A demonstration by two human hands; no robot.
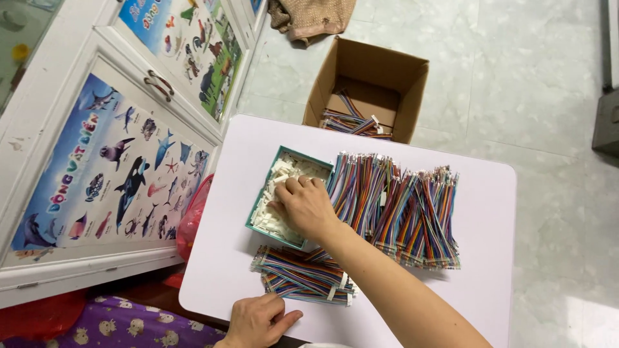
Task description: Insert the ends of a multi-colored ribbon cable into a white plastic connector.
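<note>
Right hand (306, 206) dipping curled fingers into box (261, 193) of white plugs (284, 173), grip unclear; left hand (258, 321) lying loosely open, empty, on surface (225, 258) near wire bundles (303, 274)

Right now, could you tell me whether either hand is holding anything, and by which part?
Cannot be told for the right hand, fingers curled among white pieces in the teal box. The left hand rests empty on the table.

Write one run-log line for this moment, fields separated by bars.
right hand: reaching into teal box of white connectors | left hand: resting on table by wire bundles
</note>
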